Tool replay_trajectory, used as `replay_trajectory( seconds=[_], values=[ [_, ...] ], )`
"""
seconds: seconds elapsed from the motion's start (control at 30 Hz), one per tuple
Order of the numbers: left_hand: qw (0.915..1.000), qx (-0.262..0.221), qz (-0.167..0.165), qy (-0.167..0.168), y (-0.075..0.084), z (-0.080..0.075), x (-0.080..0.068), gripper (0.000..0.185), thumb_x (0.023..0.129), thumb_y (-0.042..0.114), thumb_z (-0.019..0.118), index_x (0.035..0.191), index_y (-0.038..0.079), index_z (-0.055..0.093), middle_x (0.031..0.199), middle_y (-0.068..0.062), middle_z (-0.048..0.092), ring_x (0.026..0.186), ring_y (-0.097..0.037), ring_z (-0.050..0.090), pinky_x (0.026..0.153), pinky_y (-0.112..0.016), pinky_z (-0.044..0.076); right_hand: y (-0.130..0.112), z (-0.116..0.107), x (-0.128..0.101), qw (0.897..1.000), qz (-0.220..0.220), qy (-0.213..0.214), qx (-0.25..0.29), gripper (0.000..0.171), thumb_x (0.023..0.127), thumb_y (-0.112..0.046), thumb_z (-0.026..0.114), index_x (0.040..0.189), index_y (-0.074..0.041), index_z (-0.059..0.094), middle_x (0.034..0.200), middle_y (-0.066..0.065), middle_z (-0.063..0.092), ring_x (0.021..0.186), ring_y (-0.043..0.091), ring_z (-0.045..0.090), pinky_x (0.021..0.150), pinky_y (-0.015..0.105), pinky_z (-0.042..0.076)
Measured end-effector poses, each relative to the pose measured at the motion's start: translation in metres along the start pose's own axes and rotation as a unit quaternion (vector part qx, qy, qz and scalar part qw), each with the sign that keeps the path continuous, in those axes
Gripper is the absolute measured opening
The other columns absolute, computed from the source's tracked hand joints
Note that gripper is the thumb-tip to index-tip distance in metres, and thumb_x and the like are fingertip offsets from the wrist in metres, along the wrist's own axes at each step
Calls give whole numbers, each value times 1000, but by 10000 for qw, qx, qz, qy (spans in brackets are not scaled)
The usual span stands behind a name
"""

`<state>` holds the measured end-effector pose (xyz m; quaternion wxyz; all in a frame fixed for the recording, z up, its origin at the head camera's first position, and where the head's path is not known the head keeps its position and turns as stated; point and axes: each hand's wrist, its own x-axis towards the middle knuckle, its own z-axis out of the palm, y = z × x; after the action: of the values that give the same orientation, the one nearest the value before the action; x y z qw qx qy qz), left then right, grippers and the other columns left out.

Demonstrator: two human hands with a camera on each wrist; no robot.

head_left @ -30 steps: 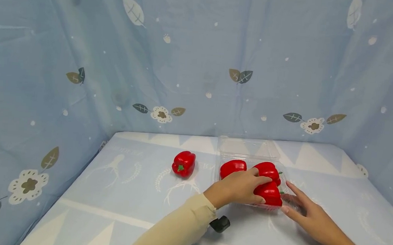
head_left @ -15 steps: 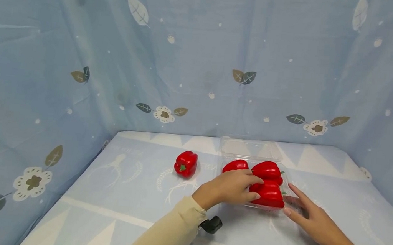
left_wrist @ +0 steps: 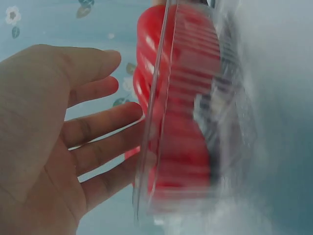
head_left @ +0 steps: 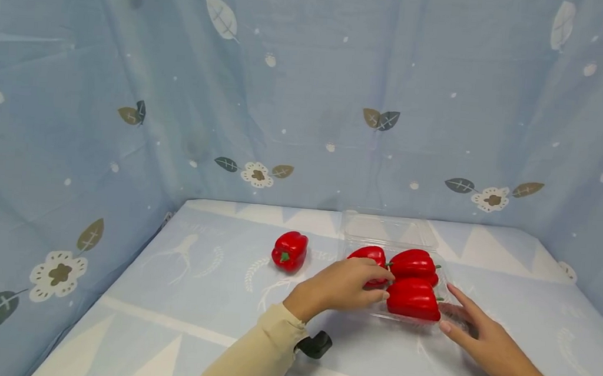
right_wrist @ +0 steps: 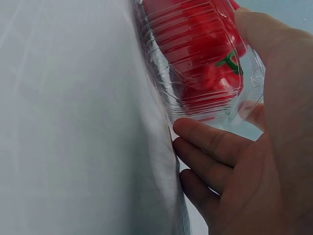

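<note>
A clear tray (head_left: 431, 323) holding three red peppers is sitting on the blue-patterned table (head_left: 190, 321), right of the table's middle, with a person's two hands closing in on it from either side. The left hand (head_left: 338, 285) is lying at the tray's left edge, its straight, relaxed fingers (head_left: 380, 272) reaching over the rim toward the back-left pepper (head_left: 371, 253); it is gripping nothing, and the left wrist view shows the palm (left_wrist: 44, 147) spread just beside the tray's wall (left_wrist: 151, 122). The right hand (head_left: 483, 338) is resting flat on the table at the tray's right front corner, fingers extended; in the right wrist view its fingertips (right_wrist: 188, 128) are touching the tray's ribbed wall (right_wrist: 195, 98), while the thumb (right_wrist: 254, 29) is lying along the wall higher up. Whether that thumb is pressing the plastic cannot be told. The front pepper (head_left: 412, 299) is lying nearest both hands, with a third pepper (head_left: 415, 263) behind it, its green stem pointing right. The tray's open lid (head_left: 388, 229) is lying flat behind the tray. A fourth pepper (head_left: 290, 250) is sitting loose on the table, well left of the tray and apart from the left hand. Bare cloth is stretching left of the tray and in front of it; a flowered curtain (head_left: 127, 109) is hanging behind the tray and to either side.
</note>
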<state>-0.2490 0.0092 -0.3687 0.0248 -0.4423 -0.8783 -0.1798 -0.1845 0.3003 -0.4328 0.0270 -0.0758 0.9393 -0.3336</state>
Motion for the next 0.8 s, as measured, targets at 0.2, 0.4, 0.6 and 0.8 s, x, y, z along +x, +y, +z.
replay_trajectory(
  seconds=[0.2,0.4,0.6,0.8],
  values=[
    [9984,-193,-152,519,-11,-5,-12,33,91,31,64,122,19,65,106,11,65,94,-6,59,81,-16,47,-1,-1,-2,10000,47,-6,31,85,89,-58,54,154,-26,10,136,18,52,126,45,42,82,69,41],
    [9924,-546,-385,1029,-27,-14,-29,28,92,27,62,118,17,67,97,14,64,87,-1,58,80,-19,50,-2,-1,-2,9997,-26,-16,241,83,90,-56,54,154,-25,12,136,19,51,124,45,45,78,57,51],
    [9895,-405,-423,1323,-42,-23,-42,28,93,24,60,118,13,67,101,9,67,87,0,60,81,-25,52,-1,-2,-2,9999,64,-61,148,84,89,-57,54,154,-24,12,136,20,50,123,46,45,79,59,50],
    [9820,-130,-672,1761,-59,-34,-54,24,93,24,60,114,17,69,98,10,68,85,0,61,75,-23,51,2,-2,-2,9999,8,-17,164,83,89,-57,55,153,-26,13,135,18,52,123,44,45,80,58,50]
  ],
)
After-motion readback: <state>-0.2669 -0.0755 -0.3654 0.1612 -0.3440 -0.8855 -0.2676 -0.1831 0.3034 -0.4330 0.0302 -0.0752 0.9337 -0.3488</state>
